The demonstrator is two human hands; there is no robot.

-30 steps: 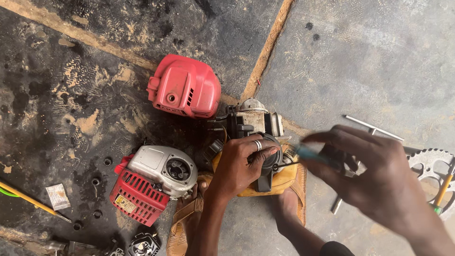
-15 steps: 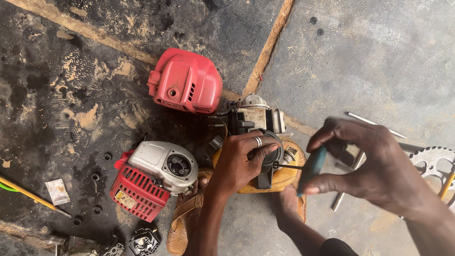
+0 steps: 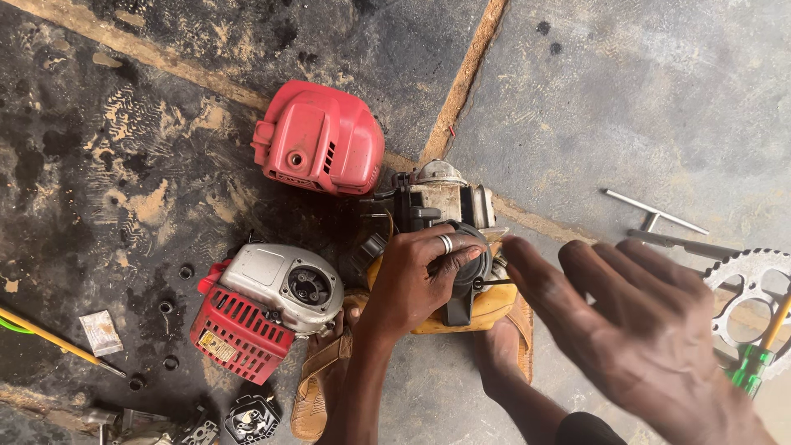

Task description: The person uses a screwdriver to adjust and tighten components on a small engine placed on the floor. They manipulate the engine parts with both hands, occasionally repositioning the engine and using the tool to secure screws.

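My left hand (image 3: pixel 412 280), a ring on one finger, is closed over a black round part (image 3: pixel 475 265) of a small engine (image 3: pixel 441 196). The engine rests on a yellow piece (image 3: pixel 488 308) held between my sandalled feet (image 3: pixel 317 387). My right hand (image 3: pixel 651 338) hovers close to the camera, right of the engine, fingers spread, seen from the back, and nothing shows in it. A red engine cover (image 3: pixel 321 140) lies just beyond the engine. A red and grey starter housing (image 3: pixel 264 306) lies to its left.
A toothed sprocket (image 3: pixel 746 280), a metal T-shaped wrench (image 3: pixel 655 216) and a green-handled screwdriver (image 3: pixel 750 371) lie on the concrete at right. Small black rings (image 3: pixel 185 272), a paper packet (image 3: pixel 100 332), a yellow rod (image 3: pixel 49 338) and a black part (image 3: pixel 251 416) lie at left.
My right hand held a teal-handled tool near the engine; now its fingers are spread and the tool is out of sight. My left hand has kept its grip on the engine.
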